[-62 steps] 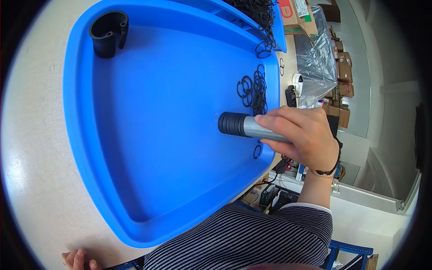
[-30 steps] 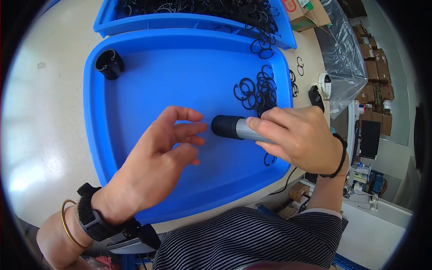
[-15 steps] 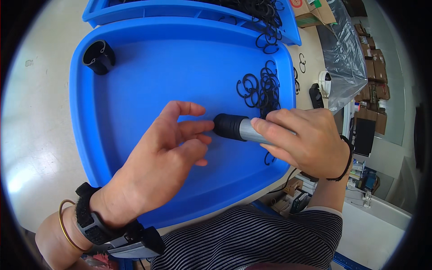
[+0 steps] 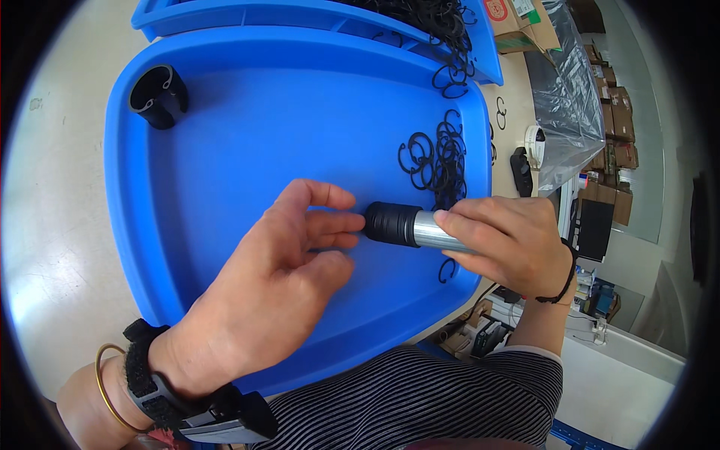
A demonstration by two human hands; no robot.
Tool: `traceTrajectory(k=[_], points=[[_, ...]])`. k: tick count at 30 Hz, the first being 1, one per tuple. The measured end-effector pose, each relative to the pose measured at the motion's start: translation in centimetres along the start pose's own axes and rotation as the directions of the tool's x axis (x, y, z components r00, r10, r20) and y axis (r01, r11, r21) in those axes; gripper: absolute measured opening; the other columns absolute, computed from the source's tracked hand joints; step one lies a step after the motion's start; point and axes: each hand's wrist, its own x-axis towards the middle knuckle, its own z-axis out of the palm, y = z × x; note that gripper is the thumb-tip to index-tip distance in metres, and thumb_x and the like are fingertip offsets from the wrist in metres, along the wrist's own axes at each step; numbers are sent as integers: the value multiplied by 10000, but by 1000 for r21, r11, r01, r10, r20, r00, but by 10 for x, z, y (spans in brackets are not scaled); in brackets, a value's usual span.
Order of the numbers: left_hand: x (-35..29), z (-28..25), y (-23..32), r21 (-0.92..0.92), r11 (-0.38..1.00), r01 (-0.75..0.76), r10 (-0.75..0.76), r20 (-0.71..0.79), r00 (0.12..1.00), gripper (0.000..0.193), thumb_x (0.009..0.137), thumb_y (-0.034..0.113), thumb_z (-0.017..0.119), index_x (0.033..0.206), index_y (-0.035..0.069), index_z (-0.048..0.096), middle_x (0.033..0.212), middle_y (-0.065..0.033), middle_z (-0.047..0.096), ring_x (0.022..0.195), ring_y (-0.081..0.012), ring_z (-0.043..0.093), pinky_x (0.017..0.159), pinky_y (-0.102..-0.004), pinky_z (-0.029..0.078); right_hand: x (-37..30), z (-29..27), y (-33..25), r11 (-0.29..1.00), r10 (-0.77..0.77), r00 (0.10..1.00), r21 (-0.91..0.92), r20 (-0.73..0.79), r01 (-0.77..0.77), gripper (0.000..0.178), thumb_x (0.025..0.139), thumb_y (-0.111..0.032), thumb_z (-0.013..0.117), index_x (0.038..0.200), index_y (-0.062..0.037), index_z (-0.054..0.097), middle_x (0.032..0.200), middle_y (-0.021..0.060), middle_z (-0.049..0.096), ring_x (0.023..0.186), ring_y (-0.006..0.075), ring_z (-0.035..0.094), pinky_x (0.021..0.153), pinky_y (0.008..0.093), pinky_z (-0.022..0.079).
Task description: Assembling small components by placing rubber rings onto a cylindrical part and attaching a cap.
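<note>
My right hand (image 4: 506,244) is closed round a silver metal rod (image 4: 435,231), held nearly level above the blue tray (image 4: 292,127). A stack of black snap rings (image 4: 391,223) sits close together round the rod's left end. At that end, the fingertips of my left hand (image 4: 281,277) touch or nearly touch the stack. Its fingers are stretched out and somewhat apart, with nothing seen in them. Loose black snap rings (image 4: 448,161) lie in a heap at the tray's right side, partly behind my right hand. A curved stack of black snap rings (image 4: 159,97) stands in the far left corner.
Behind the tray is a second blue bin (image 4: 277,16) holding many more black rings, some hanging over its edge. To the right are a cardboard box (image 4: 525,26), clear plastic sheeting (image 4: 566,105) and a black object (image 4: 521,171) on the pale table (image 4: 60,187).
Both hands and the rod have shifted slightly lower in view. My left fingertips stay at the ring stack's end. The right hand keeps its hold on the rod.
</note>
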Motion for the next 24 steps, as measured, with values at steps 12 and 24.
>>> traceTrajectory(k=[12,24], points=[[15,-8,-3,-13,999,-29,29,31,999,376,894,-105,465,1250,14,440,1282,-171,559,1204,-255,576,1051,-354,455,3,-1,0,1000,30,999,-11,16,-30,443,699,-267,813,1102,-124,693,905,45,681,685,206,675,538,310,525],[13,-11,-8,-22,998,-66,67,84,994,412,861,-153,438,1237,12,479,1341,-146,545,1238,-239,567,1065,-367,453,2,-1,1,999,33,999,2,20,-34,424,713,-277,804,1092,-115,705,908,57,688,686,218,681,534,311,530]])
